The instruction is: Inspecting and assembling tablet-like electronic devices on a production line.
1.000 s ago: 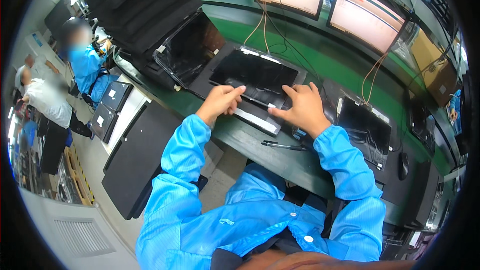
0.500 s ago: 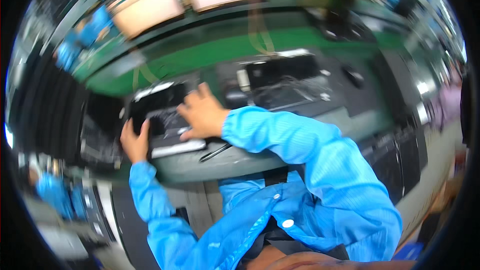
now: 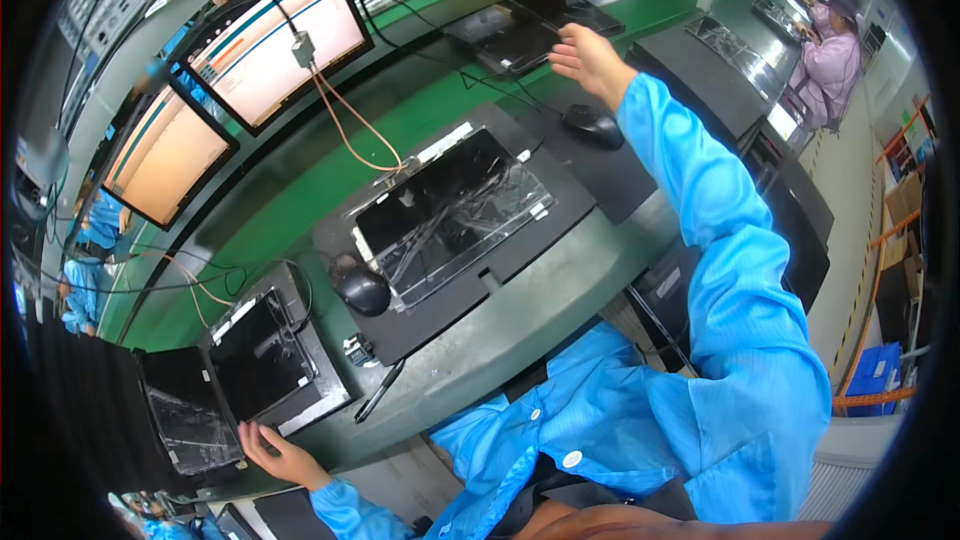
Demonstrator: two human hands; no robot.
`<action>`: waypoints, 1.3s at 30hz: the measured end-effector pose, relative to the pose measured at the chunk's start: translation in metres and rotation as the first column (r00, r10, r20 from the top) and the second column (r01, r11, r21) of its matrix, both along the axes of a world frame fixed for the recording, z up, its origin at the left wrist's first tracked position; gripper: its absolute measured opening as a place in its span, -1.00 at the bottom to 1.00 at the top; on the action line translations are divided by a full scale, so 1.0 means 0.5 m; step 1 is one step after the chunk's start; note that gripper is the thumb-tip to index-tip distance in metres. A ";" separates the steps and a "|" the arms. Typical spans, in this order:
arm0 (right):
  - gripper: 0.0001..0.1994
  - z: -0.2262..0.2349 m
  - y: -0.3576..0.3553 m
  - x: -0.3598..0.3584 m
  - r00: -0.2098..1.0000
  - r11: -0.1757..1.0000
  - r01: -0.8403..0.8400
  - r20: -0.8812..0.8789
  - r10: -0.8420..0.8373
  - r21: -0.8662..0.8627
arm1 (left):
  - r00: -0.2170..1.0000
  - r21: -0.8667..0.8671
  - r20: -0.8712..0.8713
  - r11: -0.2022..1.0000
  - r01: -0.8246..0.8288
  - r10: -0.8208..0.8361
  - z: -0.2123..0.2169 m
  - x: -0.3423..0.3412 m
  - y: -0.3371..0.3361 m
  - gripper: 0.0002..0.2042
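My right hand reaches out to the far right with its fingers stretched and nothing seen in them. It is close to the dark flat panels at the bench's far side and beyond a black computer mouse. By the near left edge, my left hand is open, fingers apart, beside a display panel on a dark pad and a film-covered panel; contact with either is unclear. Between the hands, a larger display panel under crinkled clear film lies on a black pad, with a cable at its top edge.
Two lit monitors stand at the far left, with loose cables around them. A second mouse, a small connector piece and a black pen lie nearby. Dark panels are stacked at right; a person in pink sits beyond.
The view has swung to the right. My right hand has left the smaller left panel and reached far right; my left hand has come off that panel toward the near edge.
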State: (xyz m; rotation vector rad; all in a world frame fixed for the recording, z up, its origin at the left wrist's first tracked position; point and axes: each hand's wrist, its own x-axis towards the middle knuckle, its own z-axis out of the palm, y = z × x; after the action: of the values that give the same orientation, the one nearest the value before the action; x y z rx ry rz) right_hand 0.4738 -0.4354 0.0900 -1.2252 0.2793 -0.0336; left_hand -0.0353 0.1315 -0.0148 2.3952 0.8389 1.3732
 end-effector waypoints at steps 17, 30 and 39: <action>-0.35 -0.050 -0.042 0.301 0.791 0.908 0.414 -0.522 -0.320 0.071 | 0.984 0.007 -0.151 0.995 -0.098 0.098 -0.042 0.013 -0.122 -0.86; -0.27 -0.170 0.010 0.357 0.937 0.967 0.253 -0.258 -0.237 0.031 | 0.981 0.041 -0.165 0.994 -0.096 0.102 -0.065 0.001 -0.085 -0.83; -0.37 -0.107 -0.012 0.330 0.769 0.791 0.576 -0.191 -0.610 -0.206 | 0.992 0.154 -0.112 0.987 -0.040 0.057 0.004 0.051 -0.164 -0.84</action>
State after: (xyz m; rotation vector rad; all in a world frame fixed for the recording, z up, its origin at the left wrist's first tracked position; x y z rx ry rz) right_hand 0.6389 -0.4412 0.0367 -1.2324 0.8994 -0.4628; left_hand -0.0100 0.0492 -0.0128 2.6087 0.8558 1.3716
